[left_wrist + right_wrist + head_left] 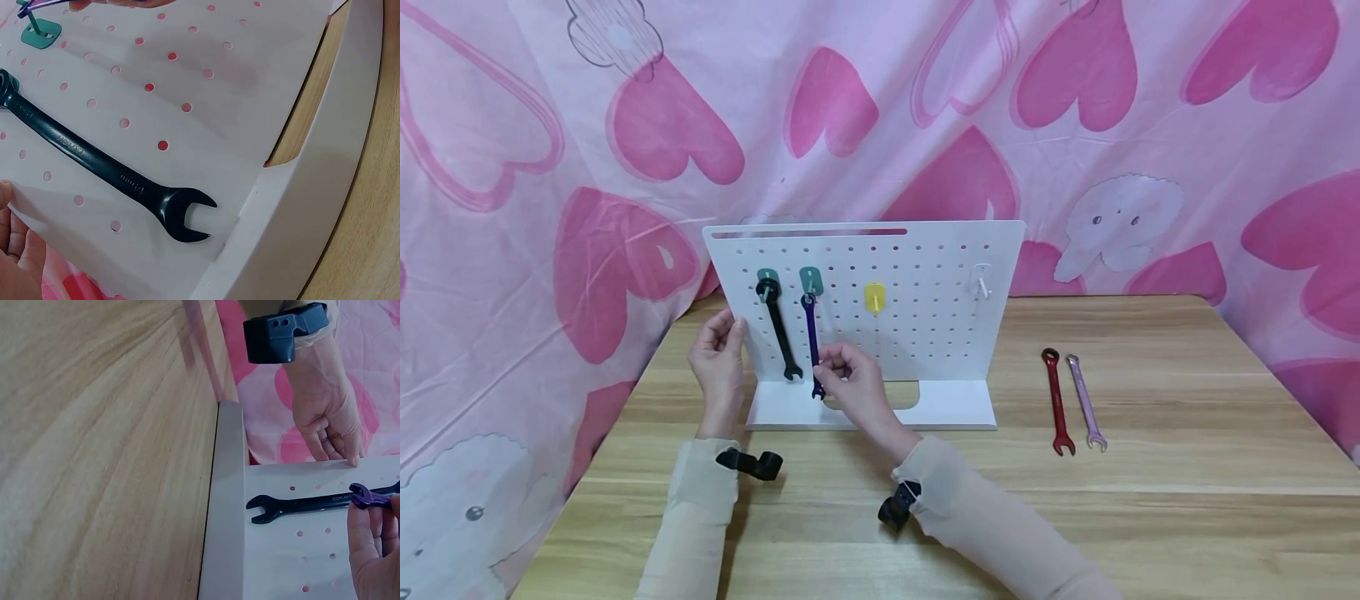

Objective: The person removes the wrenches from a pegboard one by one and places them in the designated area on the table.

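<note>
A white pegboard (925,317) stands upright on the table. My left hand (717,367) pinches its left edge, thumb on the front and fingers behind. My right hand (853,385) pinches the lower shaft of a dark purple combination wrench (812,329), open end down. The ring end of that wrench is at the peg of the second green hook (810,281). To its left a black combination wrench (781,333) hangs by its ring from the first green hook (767,274). In the left wrist view the black wrench (94,159) lies close against the board.
Farther right on the board are a yellow hook (875,297) and a white hook (981,282). A red wrench (1057,402) and a lilac wrench (1086,404) lie side by side on the wooden table (1187,400). Behind hangs a pink heart-print cloth (850,183).
</note>
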Available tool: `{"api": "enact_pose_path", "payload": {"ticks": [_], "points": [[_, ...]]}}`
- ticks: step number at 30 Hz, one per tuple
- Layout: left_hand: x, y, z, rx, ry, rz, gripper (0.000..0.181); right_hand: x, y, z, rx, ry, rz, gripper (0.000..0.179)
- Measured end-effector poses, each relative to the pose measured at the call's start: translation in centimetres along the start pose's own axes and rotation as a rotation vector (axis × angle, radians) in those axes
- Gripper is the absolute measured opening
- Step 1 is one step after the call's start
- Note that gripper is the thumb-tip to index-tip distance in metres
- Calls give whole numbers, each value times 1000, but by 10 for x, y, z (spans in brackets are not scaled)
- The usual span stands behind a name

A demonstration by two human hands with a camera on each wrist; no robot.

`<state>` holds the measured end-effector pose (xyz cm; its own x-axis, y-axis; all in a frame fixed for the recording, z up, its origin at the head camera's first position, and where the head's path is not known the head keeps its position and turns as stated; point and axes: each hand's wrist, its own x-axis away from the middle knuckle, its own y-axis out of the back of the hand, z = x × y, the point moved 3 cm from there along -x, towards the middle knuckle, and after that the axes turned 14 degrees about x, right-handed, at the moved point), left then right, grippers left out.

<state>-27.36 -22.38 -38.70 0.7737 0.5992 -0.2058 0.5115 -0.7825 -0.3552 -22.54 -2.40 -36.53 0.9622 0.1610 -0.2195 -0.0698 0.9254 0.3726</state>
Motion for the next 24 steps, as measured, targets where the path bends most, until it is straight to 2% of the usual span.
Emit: {"api": "enact_pose_path", "payload": {"ticks": [4, 7, 15, 24], "points": [[-1, 0, 1, -7, -7, -1, 27, 9, 7, 16, -24, -7, 22, 15], [0, 0, 2, -3, -5, 2, 28, 11, 9, 18, -52, -17, 37, 15], [1, 0, 1, 18, 12, 11, 30, 2, -3, -9, -168, -123, 107, 18], [-1, 0, 2, 32, 16, -3, 27, 7, -4, -3, -291, -201, 157, 18]]}}
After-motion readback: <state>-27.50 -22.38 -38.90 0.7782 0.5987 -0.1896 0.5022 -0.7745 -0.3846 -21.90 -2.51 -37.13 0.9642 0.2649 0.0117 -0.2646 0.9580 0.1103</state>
